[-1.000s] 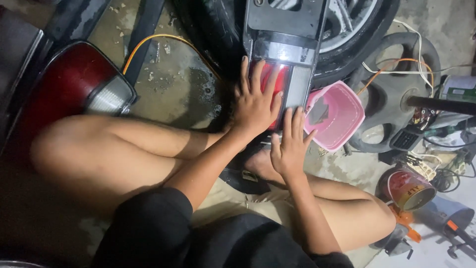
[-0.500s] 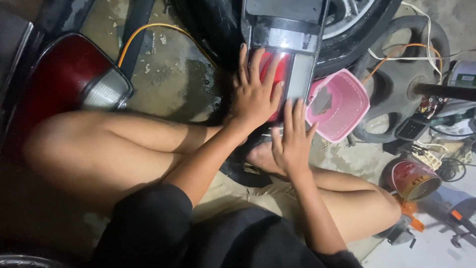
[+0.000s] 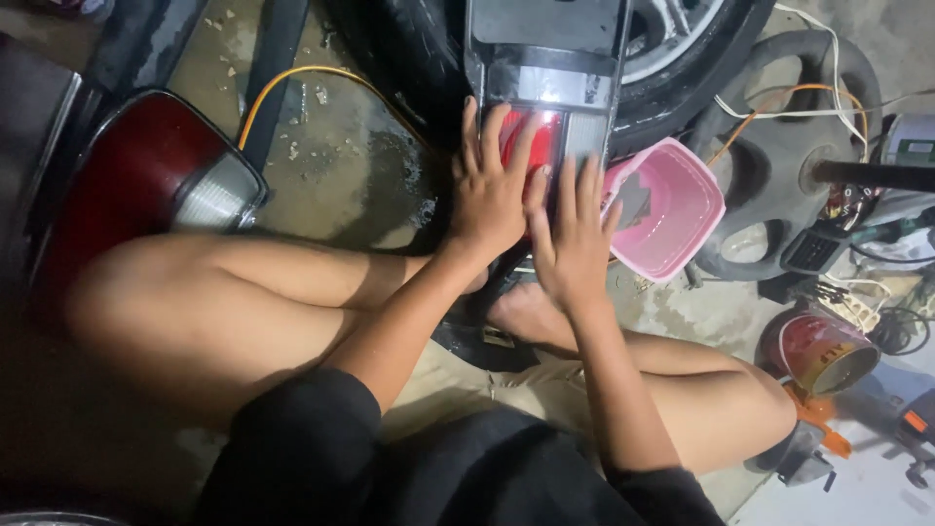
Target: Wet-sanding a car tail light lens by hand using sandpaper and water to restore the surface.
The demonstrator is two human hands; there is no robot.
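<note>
Both my hands lie flat with spread fingers, gripping nothing: left hand (image 3: 494, 190) and right hand (image 3: 575, 239) press the red tail lamp (image 3: 550, 117) before my knees. A pink square tub (image 3: 672, 209) stands beside it, a red tin (image 3: 816, 351) further right.

A red tin can (image 3: 816, 351), perhaps labelled, stands on the floor at right.

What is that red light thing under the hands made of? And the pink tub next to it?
The red and clear tail lamp under the left hand and right hand looks like glossy moulded plastic: it catches bright reflections, and its frame is dark. The pink square tub seems to be thin, smooth plastic, with an even colour and rounded rim. Touch would confirm both.
</note>
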